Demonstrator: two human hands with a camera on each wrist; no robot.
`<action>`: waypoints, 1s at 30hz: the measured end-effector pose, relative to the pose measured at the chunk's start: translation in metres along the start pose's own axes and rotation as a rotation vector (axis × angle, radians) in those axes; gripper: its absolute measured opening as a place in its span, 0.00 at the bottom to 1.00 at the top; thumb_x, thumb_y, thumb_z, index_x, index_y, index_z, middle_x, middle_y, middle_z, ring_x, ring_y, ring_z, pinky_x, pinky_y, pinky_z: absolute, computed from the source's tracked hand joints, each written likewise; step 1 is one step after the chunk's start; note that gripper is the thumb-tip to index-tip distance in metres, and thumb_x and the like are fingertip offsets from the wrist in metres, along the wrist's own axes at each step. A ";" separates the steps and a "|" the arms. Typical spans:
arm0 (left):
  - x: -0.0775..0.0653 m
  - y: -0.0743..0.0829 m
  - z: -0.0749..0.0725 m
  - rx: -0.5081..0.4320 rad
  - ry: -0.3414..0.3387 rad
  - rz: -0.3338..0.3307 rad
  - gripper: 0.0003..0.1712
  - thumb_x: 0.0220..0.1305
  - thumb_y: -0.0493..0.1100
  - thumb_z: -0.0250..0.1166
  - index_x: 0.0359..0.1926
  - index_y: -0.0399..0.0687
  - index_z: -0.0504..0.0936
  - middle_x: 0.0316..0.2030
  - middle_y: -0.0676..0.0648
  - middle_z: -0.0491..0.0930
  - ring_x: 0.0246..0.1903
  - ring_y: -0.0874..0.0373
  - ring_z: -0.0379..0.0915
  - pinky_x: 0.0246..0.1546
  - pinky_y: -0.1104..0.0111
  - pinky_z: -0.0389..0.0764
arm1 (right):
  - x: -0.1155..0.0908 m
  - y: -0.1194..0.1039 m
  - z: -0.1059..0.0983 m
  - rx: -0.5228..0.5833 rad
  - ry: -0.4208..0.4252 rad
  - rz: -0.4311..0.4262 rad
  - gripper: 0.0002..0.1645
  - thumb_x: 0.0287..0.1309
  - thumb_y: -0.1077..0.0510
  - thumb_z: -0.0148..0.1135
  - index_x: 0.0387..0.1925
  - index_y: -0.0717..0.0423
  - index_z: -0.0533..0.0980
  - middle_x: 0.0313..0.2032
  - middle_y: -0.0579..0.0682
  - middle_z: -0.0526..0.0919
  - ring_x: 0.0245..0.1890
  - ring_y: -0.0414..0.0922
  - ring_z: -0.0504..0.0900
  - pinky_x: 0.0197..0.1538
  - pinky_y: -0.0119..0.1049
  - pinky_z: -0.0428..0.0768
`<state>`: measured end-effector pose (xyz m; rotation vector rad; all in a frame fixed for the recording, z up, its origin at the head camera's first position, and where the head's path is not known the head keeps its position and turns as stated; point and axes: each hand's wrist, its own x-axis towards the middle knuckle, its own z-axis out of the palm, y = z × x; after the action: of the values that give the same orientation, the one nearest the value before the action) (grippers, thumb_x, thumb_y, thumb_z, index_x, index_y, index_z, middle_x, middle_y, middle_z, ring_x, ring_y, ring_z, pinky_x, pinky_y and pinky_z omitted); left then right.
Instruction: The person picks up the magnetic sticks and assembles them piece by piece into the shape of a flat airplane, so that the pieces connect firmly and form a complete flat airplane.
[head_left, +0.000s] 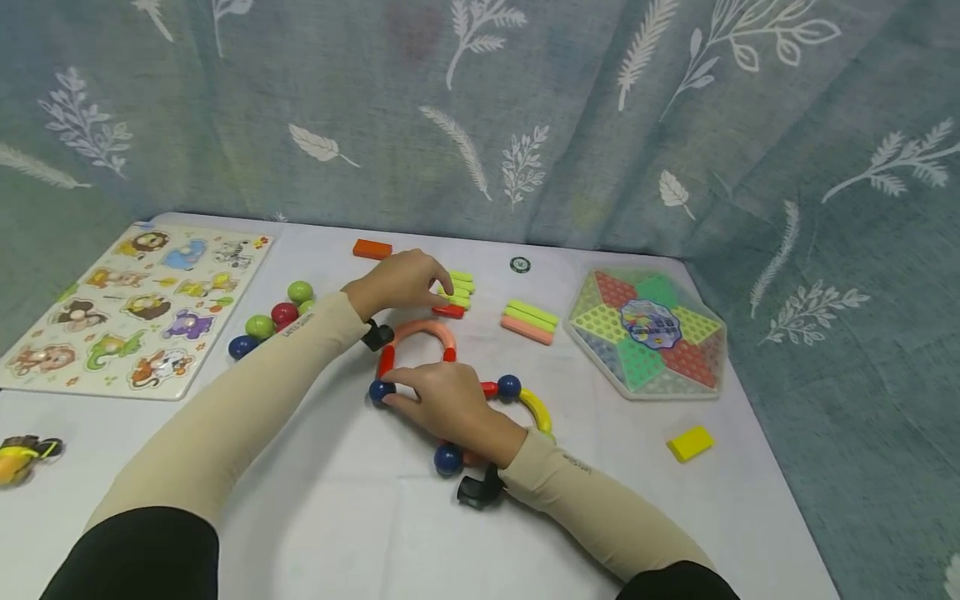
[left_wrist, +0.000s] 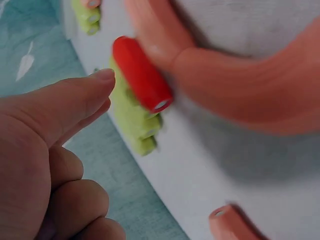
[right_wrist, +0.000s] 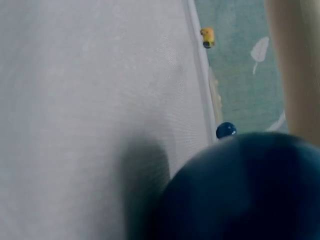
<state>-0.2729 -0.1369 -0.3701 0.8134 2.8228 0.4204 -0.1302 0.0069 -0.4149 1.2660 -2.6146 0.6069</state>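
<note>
1. The left hand [head_left: 405, 282] is hovering at the far middle of a white table [head_left: 322, 533], its thumb and forefinger extending, its other fingers curling toward the palm, and it is holding nothing.

2. Its fingertips are pointing at a red stick [left_wrist: 142, 75], which is lying against a cluster of green sticks [head_left: 459, 283]; whether skin is touching wood, the views are not telling.

3. The right hand [head_left: 450, 404] is working nearer, its thumb and forefinger closing around a blue ball [head_left: 381, 392]; its other fingers are staying hidden from view.

4. That ball is sitting at the left foot of a pink arch [head_left: 424, 327], where red pieces are forming both legs.

5. A second blue ball [head_left: 448, 460] is resting on the near side of the right hand; a third blue ball [head_left: 509, 387] is sitting to its right, joining a short red rod [head_left: 489, 390] to a yellow curve [head_left: 537, 411].

6. To the far right, a pair of green bars [head_left: 532, 313] is lying beside a pink bar [head_left: 527, 330], left of a six-sided box [head_left: 645, 367].

7. A yellow block [head_left: 691, 443] is lying nearer on the right; an animal puzzle board [head_left: 168, 283] is covering the far left.
</note>
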 end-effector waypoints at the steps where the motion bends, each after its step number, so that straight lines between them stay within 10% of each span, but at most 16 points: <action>1: 0.000 0.000 0.002 0.004 -0.008 -0.003 0.11 0.53 0.50 0.71 0.39 0.57 0.86 0.27 0.55 0.78 0.28 0.56 0.69 0.28 0.66 0.70 | 0.000 0.000 0.000 -0.007 0.001 -0.003 0.19 0.56 0.40 0.62 0.48 0.36 0.79 0.24 0.31 0.79 0.16 0.28 0.65 0.14 0.27 0.60; 30: -0.002 0.006 0.011 0.108 -0.015 -0.026 0.12 0.52 0.51 0.71 0.36 0.52 0.85 0.32 0.52 0.80 0.30 0.55 0.70 0.29 0.64 0.72 | 0.005 -0.005 -0.011 0.090 -0.116 0.121 0.17 0.56 0.42 0.63 0.47 0.37 0.80 0.15 0.30 0.71 0.13 0.32 0.67 0.15 0.28 0.65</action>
<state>-0.2658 -0.1307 -0.3787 0.7958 2.8593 0.2587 -0.1301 0.0055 -0.4022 1.2090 -2.8054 0.6980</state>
